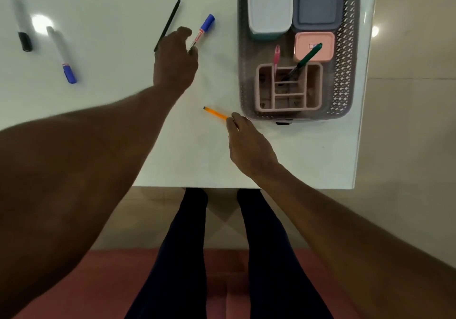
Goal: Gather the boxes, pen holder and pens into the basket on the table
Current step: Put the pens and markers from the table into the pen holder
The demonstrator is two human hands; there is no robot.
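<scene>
Pens of several kinds are spread over the glossy white table point(103, 101), while the grey perforated plastic basket point(350, 47) is set at the table's far right. Inside the basket, a white-lidded rectangular box with a teal base point(269, 5) and a grey-blue square-lidded box point(318, 3) are placed side by side at the far end, and a small pink lidded box point(306, 47) is seen just nearer. A pink compartmented plastic pen holder point(288, 89) is stood at the basket's near end, with a pink pen point(276, 55) and a green-capped pen point(306, 59) leaning in it.

A slim orange pen point(215, 113) is pinched at one end by the fingertips of the right hand point(249, 145), just beside the basket's near left corner. A white marker with a blue cap point(202, 31) is gripped at its lower end between the thumb and curled fingers of the left hand point(175, 64). A thin black pen point(167, 24) is laid just left of that hand, its lower end hidden behind it. Well apart, at the far left, a white marker with a black cap point(21, 22) and a second blue-capped white marker point(62, 55) are left lying on the table.
</scene>
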